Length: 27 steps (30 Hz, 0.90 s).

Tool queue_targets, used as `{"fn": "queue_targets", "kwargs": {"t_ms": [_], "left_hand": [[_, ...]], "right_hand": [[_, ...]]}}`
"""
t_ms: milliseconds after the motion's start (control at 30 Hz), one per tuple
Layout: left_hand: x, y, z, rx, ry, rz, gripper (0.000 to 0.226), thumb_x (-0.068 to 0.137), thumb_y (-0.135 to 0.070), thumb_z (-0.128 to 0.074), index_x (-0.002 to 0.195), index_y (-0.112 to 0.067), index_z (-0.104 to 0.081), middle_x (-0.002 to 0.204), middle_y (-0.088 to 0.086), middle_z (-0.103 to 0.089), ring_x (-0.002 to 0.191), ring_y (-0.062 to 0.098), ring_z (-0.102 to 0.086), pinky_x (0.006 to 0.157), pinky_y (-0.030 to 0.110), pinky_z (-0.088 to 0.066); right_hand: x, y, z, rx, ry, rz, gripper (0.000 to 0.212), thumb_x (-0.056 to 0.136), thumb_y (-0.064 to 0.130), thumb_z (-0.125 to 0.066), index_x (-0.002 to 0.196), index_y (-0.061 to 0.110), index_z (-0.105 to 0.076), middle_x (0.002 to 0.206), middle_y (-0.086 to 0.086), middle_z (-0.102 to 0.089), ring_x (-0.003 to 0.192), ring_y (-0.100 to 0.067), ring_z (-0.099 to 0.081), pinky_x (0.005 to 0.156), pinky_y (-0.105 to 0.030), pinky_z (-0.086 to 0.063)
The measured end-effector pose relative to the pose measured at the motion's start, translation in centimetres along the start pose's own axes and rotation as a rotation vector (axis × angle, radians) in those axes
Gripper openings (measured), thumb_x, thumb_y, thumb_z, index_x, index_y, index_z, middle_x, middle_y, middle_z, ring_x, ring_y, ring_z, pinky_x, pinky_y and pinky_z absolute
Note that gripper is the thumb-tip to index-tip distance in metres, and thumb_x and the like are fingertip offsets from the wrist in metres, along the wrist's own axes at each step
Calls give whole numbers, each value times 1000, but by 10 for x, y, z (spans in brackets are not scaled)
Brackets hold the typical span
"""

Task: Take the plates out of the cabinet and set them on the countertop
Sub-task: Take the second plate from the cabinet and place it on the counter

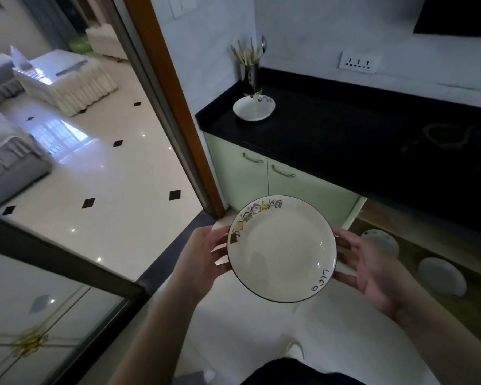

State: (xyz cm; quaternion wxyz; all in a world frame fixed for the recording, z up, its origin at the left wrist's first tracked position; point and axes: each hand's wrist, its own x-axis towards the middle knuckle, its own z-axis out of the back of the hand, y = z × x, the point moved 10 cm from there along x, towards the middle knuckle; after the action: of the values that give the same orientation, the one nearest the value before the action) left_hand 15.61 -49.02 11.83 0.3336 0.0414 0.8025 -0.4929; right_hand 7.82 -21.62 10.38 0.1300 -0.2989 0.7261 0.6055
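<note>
Between both hands, plate [282, 248] face-up

A steel cylindrical utensil holder [251, 75] full of pale-handled cutlery stands in the corner by the brown wooden door frame [175, 104]; right of the holder, a white wall socket [358, 62]; left of the frame, glossy white floor tiles [100, 173] with black diamonds

Both hands, left hand [206, 255] & right hand [372, 269], held plate [282, 248] by rim; 2nd plate [253, 108] sat on countertop [345, 140].
</note>
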Motion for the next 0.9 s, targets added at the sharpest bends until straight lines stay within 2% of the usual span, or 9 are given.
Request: {"fn": "queue_targets", "kwargs": {"t_ms": [133, 233, 333, 433, 500, 633, 700, 800, 900], "left_hand": [[21, -21, 6, 10, -46, 14, 58, 83, -34, -47, 132, -5, -56, 126, 11, -67, 108, 30, -60, 88, 48, -52], [32, -36, 10, 35, -57, 6, 70, 69, -32, -51, 132, -2, -55, 124, 13, -68, 110, 33, -59, 97, 54, -48], [47, -46, 22, 30, -85, 13, 71, 66, -33, -55, 130, -2, -57, 126, 14, -67, 125, 41, -53, 103, 56, -42], [66, -60, 35, -5, -102, 12, 80, 64, -38, -58, 135, -1, -51, 127, 15, -66, 116, 38, -57, 94, 51, -47], [81, -69, 40, -2, -90, 14, 77, 68, -37, -55, 135, 1, -51, 126, 16, -66, 111, 38, -57, 88, 48, -46], [115, -91, 51, -13, -5, -3, 60, 84, -34, -42, 132, 0, -54, 127, 15, -66, 123, 42, -55, 95, 52, -47], [132, -105, 57, -18, 29, 12, 58, 87, -34, -40, 133, -3, -55, 128, 15, -65, 116, 37, -60, 93, 51, -50], [159, -127, 70, -21, 81, 44, 57, 89, -36, -39, 134, -4, -55, 131, 16, -63, 85, 24, -62, 76, 42, -51], [187, -151, 85, -32, 124, 46, 60, 85, -39, -44, 129, -2, -60, 119, 18, -67, 81, 23, -60, 67, 37, -51]], "right_hand": [[30, 19, -18, 18, 64, 7, 33, 101, 29, -38, 118, 24, -67, 120, 7, -68, 110, -15, -63, 77, -40, -57], [49, 25, -33, 31, 87, -5, 33, 101, 29, -39, 116, 24, -68, 119, 8, -68, 107, -14, -64, 72, -38, -57], [65, 28, -48, 42, 101, -10, 34, 102, 30, -39, 119, 25, -67, 121, 8, -67, 113, -15, -62, 73, -39, -56], [78, 34, -64, 52, 97, -7, 34, 101, 29, -39, 118, 23, -67, 122, 6, -67, 113, -16, -62, 77, -41, -56], [87, 39, -74, 50, 88, 3, 33, 101, 29, -40, 119, 22, -67, 123, 5, -66, 114, -17, -62, 78, -42, -56], [112, 52, -93, 44, 31, 16, 32, 100, 28, -41, 118, 21, -67, 124, 3, -65, 113, -19, -62, 83, -45, -56], [126, 59, -107, 28, 4, 23, 32, 100, 28, -41, 115, 22, -68, 122, 3, -66, 111, -18, -63, 81, -44, -56], [145, 65, -132, 34, -27, 27, 31, 99, 27, -42, 114, 23, -69, 121, 5, -67, 110, -16, -64, 79, -44, -57], [162, 70, -157, 47, -63, 14, 32, 99, 26, -41, 115, 22, -68, 122, 5, -67, 111, -17, -63, 81, -44, -56]]}}
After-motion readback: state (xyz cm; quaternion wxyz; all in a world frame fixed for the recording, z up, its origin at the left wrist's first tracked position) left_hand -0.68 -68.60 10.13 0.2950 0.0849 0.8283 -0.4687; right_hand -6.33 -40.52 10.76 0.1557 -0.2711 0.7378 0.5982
